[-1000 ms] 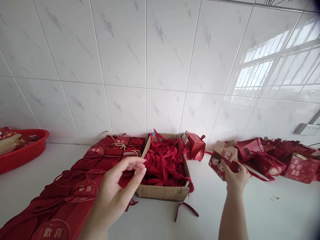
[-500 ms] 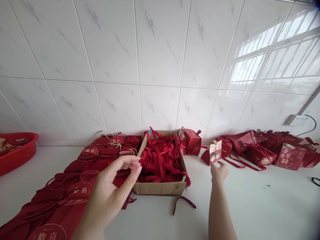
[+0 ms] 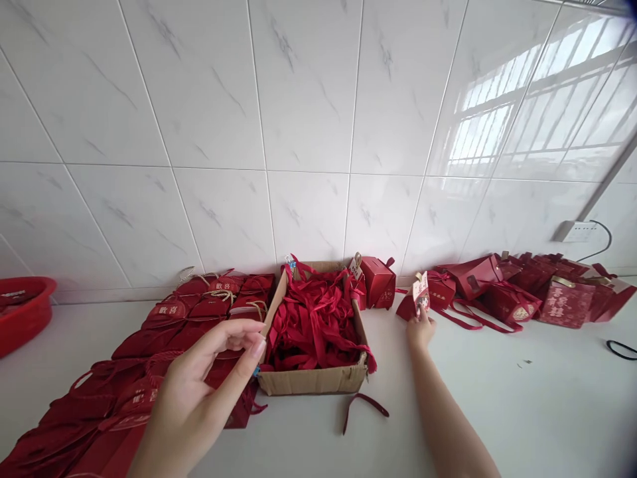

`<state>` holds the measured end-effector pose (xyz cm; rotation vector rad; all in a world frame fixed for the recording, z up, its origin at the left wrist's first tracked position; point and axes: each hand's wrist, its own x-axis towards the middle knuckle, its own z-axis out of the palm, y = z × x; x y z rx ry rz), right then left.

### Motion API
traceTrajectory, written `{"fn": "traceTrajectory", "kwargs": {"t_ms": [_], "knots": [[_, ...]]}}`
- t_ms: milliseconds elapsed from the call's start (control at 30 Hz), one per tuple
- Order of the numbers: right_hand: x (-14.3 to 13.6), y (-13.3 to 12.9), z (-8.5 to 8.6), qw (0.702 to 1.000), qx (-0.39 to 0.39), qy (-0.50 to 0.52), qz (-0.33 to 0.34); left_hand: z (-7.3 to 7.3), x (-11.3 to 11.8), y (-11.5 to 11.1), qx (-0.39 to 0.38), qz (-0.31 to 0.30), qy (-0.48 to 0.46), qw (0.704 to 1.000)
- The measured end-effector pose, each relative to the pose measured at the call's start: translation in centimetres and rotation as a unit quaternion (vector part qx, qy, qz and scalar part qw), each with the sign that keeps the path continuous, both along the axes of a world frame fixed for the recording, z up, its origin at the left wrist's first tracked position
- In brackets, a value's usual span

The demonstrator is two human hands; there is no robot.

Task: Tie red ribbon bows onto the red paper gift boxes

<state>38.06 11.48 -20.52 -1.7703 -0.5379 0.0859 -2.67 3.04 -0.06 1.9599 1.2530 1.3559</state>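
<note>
- The left hand [image 3: 202,388] is loosely curled in the air, thumb and fingertips near each other with a small gap between them.
- The right hand [image 3: 421,328] grips the lower part of a printed box [image 3: 421,287] in its fingers; the box stands up just beyond them, its pale face showing a small cartoon figure.
- Between the hands, further from the person than the left one, sits a carton [image 3: 313,381] filled with tangled red ribbons [image 3: 318,318]; some spill over the corner nearest the right hand.
- A clip [image 3: 290,263] is on the carton's far left corner, beyond the left hand.
- On the bench [image 3: 293,445], between the two forearms and in front of the carton, lies a bent dark red strip [image 3: 372,401].
- Beyond and to the left of the right hand stands a tagged box [image 3: 379,282], just beside the carton.
- Behind the left hand and to its left spread rows of red boxes [image 3: 144,342], a few tied with gold cord [image 3: 221,295]; the hand hides part of them.
- Well to the left of the left hand, a red tub [image 3: 24,325] is cut off by the picture's edge.
- Right of the right hand lies a box pile [image 3: 512,302], with a red strap [image 3: 468,324] looping out in front.
- Farther right of that hand are a black loop [image 3: 622,350] on the bench and a socket [image 3: 577,231] on the tiled wall [image 3: 308,119].
</note>
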Motion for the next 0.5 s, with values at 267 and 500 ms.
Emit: {"fn": "traceTrajectory", "kwargs": {"t_ms": [267,500], "knots": [[2.4,-0.1,-1.3,0.998,0.019,0.050,-0.032,0.6,0.1,-0.5,0.016,0.007,0.006,1.000],[2.6,-2.3,-3.3,0.987,0.019,0.148,-0.057,-0.5,0.1,1.9,-0.016,0.003,0.075,0.997]]}}
